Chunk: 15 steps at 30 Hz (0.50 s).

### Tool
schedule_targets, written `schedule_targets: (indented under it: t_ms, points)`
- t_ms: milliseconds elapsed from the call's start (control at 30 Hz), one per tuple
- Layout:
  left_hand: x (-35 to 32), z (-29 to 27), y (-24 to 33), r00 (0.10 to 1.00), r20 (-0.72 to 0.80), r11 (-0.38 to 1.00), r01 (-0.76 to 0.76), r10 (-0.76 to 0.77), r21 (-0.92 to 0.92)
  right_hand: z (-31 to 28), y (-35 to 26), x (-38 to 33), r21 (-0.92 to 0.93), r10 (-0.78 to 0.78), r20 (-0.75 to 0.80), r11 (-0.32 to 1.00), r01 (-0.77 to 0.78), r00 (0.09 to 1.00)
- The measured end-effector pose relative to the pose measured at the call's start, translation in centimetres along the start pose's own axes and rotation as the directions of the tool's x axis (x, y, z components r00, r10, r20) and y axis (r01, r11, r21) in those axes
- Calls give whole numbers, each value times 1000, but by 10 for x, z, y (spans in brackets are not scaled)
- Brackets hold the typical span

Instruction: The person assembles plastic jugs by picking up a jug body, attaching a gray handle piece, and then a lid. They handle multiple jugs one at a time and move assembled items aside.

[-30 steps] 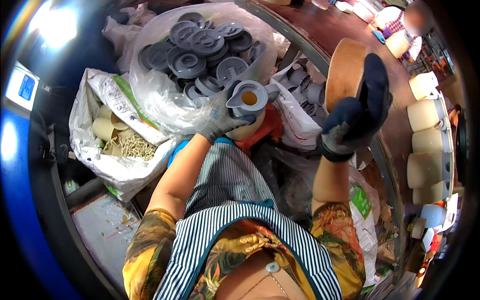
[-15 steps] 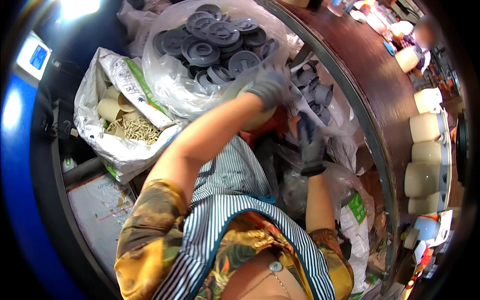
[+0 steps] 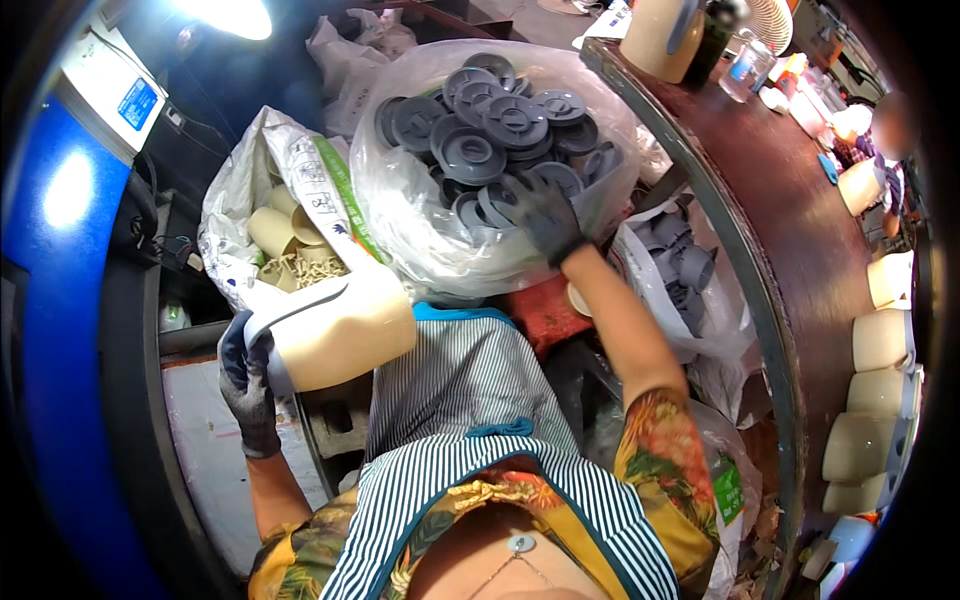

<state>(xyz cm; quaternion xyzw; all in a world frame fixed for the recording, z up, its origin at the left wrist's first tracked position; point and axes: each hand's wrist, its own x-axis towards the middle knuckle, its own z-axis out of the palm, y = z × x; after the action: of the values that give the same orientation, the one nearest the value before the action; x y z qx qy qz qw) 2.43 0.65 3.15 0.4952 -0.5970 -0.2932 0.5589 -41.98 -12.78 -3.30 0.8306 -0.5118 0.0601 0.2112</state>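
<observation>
My left hand [image 3: 250, 385], in a grey and dark glove, grips a cream jug [image 3: 345, 335] at its grey-rimmed end, beside the grey handle. The jug lies tilted on its side in the air, left of my striped apron [image 3: 460, 375]. My right hand [image 3: 545, 215], also gloved, reaches into a clear plastic bag [image 3: 420, 250] heaped with round grey lids [image 3: 475, 155]. Its fingers are closed on the edge of a grey lid [image 3: 493, 205] at the near side of the heap; the fingertips are partly hidden.
On the left, a white sack [image 3: 235, 245] holds cream cups and beige pieces. Grey spouted parts [image 3: 685, 265] fill another bag at right. A dark table [image 3: 740, 190] with a metal edge curves along the right, bearing several cream jugs [image 3: 860, 440]. A blue machine [image 3: 65, 330] stands far left.
My left hand has swung from beside the lid bag to the left and now carries the cream jug. My right hand has moved up into the lids. The whole view has shifted.
</observation>
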Motion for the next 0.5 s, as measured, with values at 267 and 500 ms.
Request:
schedule_targets:
  t_ms: [267, 500]
  points:
    - [-6, 16, -27, 1000, -7, 983, -4, 3, -185, 49, 50, 18, -134, -255, 202, 949, 284, 946]
    - [6, 60, -39, 988, -80, 900, 83, -130, -428, -73, -83, -154, 447, 307, -3, 852, -273, 952]
